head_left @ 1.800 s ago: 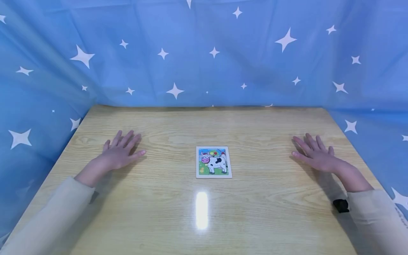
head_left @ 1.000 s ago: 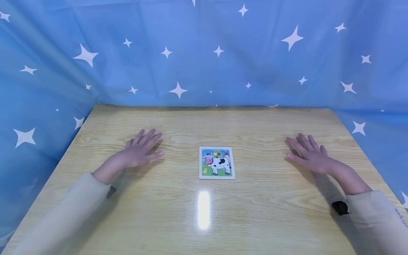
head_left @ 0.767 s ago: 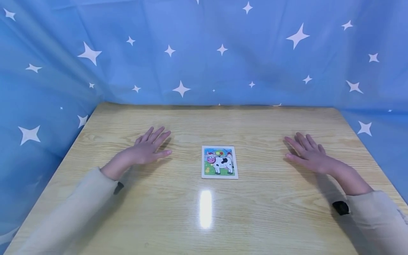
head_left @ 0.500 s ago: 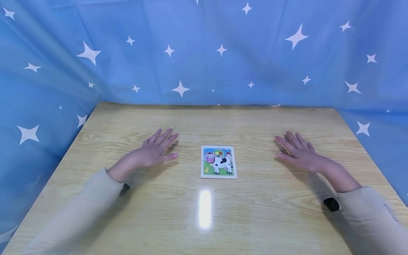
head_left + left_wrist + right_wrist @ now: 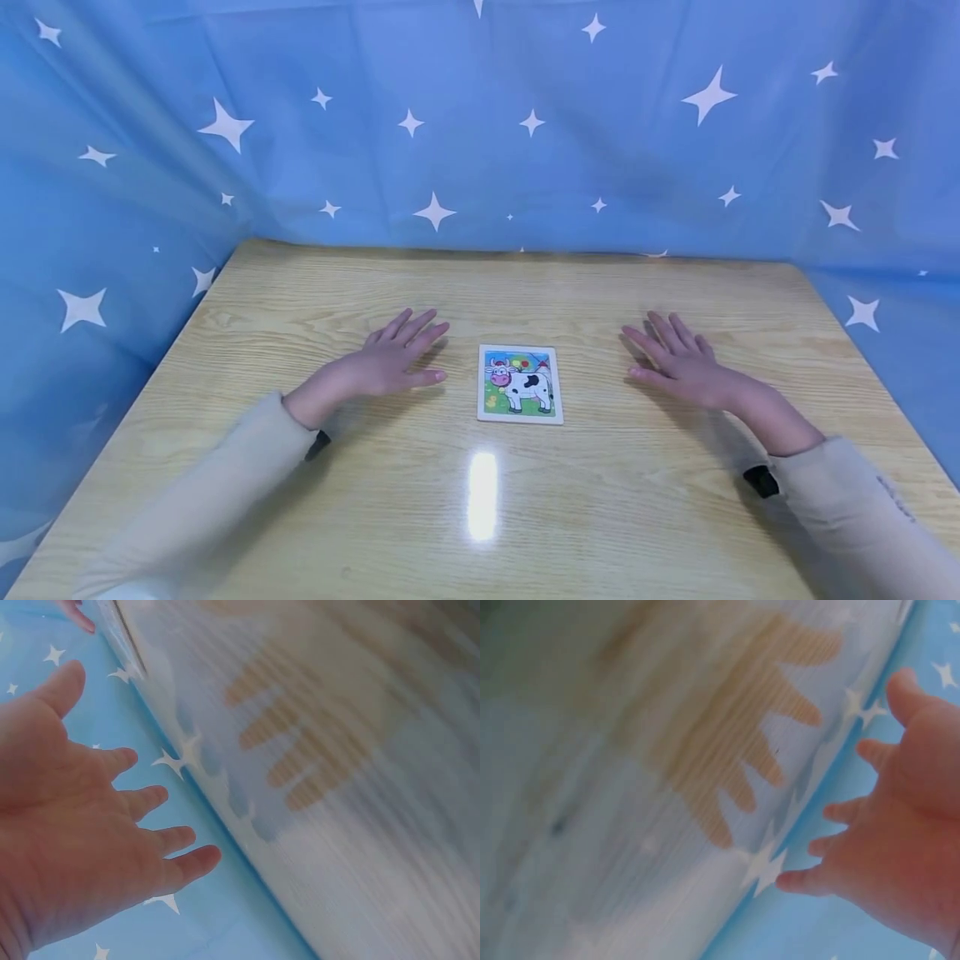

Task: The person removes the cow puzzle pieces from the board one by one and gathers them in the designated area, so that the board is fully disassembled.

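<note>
With fingers [image 5: 427, 337] spread on left hand [image 5: 384, 370] and right hand [image 5: 688, 375], flanking square white-framed cow picture [image 5: 521, 385] on pale wood-grain bench [image 5: 600, 508]

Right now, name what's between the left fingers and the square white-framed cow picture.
Only bare pale wood-grain tabletop separates the left fingers from the picture in the head view.

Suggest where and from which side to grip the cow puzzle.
Probably the pale left and right edges of the cow puzzle, left hand and right hand each from its own side: it lies flat and thin, hands flanking it.
</note>
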Demonstrator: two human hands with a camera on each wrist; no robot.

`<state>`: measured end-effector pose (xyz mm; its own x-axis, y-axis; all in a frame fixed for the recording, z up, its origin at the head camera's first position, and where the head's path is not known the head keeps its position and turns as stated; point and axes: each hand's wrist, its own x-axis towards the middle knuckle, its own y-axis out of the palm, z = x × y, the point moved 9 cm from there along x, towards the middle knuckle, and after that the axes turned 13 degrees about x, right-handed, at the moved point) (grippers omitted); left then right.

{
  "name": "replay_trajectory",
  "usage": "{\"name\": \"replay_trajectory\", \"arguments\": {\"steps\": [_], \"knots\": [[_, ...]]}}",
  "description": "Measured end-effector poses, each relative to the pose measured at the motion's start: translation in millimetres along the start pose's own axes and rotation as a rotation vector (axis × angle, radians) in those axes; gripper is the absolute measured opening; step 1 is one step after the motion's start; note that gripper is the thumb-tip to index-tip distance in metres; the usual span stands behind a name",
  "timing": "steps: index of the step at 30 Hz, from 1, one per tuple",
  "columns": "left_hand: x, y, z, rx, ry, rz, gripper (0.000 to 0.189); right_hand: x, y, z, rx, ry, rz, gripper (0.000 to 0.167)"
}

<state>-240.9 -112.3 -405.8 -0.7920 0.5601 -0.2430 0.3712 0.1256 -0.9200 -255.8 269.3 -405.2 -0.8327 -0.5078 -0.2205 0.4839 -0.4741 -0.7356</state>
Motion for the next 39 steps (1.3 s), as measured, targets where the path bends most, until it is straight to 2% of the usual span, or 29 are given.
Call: {"name": "replay_trajectory", "arguments": {"steps": [6,14,21,30,39], "knots": [[1.6,-8.7,-17.0,0.032,0.026,-0.003,0.082,5.2,7,14,-0.010,0.009,0.038,0.079],[9.1,-11.1,-33.9,0.015,0.037,0.007,0.080,13.2,21,30,-0.018,-0.065,0.031,0.074],[13.6,-7.4,-41.9,0.028,0.039,0.033,0.080,17.4,33,41,-0.016,-0.058,0.071,0.076],[17.2,-6.9,-53.1,0.042,0.076,0.019,0.080,22.4,40,62,-0.033,-0.128,0.087,0.072],[22.9,1.9,-56.3,0.029,0.064,0.023,0.080,31.6,51,78,-0.035,-0.167,0.115,0.069]]}}
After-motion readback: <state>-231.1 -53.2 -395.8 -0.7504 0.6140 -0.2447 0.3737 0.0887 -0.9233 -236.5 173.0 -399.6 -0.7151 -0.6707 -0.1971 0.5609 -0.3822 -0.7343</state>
